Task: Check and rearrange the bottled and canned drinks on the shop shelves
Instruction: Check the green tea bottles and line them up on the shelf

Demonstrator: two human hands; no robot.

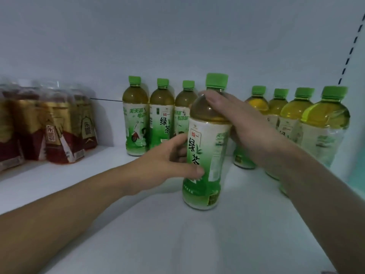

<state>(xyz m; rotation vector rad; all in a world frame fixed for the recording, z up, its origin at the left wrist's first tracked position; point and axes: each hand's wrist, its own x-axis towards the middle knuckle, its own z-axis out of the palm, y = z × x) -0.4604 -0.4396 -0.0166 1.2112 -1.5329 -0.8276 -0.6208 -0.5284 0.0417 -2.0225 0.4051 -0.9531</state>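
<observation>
White shelf (138, 234) bears a green-capped tea bottle (208, 149), left hand (164, 165) gripping its label, right hand (239, 119) clasping its shoulder.

The front of the white shelf (138, 234) lay bare, broad enough for an arm, save a lone bottle (205, 155) mid-shelf. Three green-tea bottles (150, 119) blocked the back wall (177, 46), a row of yellower bottles (308, 123) closed the right, a wrapped pack of red bottles (49, 125) the left. Between pack and trio a gap seemingly reached the wall.
</observation>
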